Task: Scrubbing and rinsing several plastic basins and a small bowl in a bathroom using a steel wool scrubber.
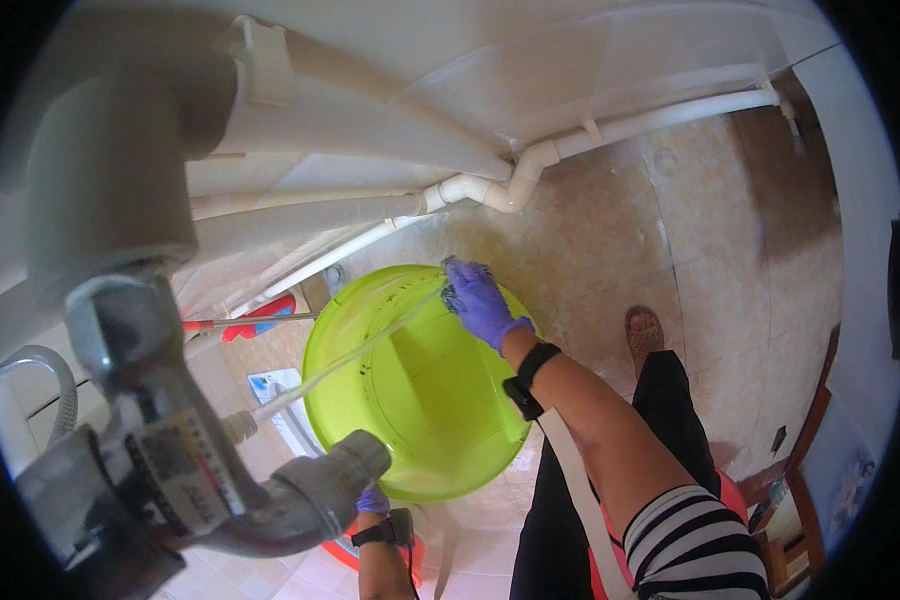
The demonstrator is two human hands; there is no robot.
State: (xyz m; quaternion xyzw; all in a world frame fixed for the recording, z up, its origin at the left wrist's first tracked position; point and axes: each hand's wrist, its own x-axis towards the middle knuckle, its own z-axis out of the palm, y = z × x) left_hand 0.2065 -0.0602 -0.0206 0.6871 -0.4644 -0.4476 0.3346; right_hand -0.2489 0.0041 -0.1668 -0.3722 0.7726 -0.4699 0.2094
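Observation:
A large lime-green plastic basin sits in the middle, its inside facing me and dark specks along its far inner wall. My right hand, in a purple glove, is closed at the far rim over a grey, wiry scouring pad, mostly covered by the fingers. A thin stream of water runs across the basin to that hand from a pale nozzle. My left hand, gloved in purple too, is at the near left rim. Its fingers are hidden behind the tap and the basin.
A metal tap on a thick grey pipe looms close at the left. White drain pipes run along the wall. A red-and-blue object with a rod lies left of the basin. Something red shows beneath it. Tiled floor spreads right.

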